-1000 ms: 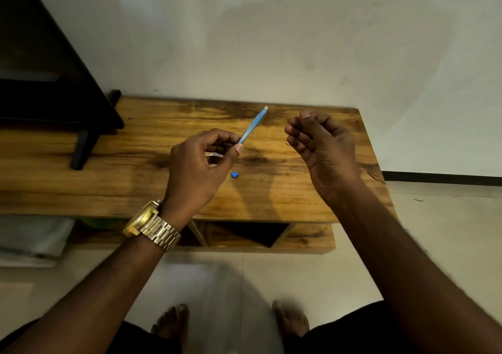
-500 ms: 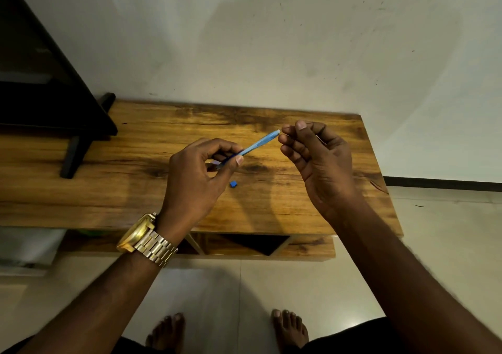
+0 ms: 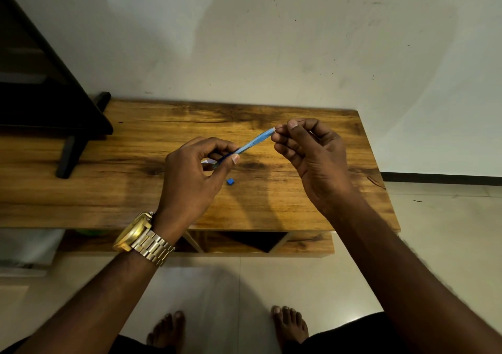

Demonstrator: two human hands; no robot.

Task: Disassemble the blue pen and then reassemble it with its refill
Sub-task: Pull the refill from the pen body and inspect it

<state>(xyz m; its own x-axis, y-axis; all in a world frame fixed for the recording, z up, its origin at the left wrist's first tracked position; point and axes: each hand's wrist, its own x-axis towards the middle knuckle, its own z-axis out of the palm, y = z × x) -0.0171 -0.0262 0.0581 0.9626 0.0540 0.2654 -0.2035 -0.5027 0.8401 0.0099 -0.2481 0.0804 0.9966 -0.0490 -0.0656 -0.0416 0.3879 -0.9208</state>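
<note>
Above the wooden table, the left hand holds the low end of the blue pen with curled fingers, the right hand pinches its top end with curled fingers, and a tiny blue piece lies on the table below.

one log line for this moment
left hand: holds blue pen | right hand: pinches pen's far end | small blue piece: on table

No text, label, brand or number can be read anywhere in the head view. The gold wristwatch shows its case edge-on, so its dial cannot be read, and the blue pen barrel shows no legible print.
</note>
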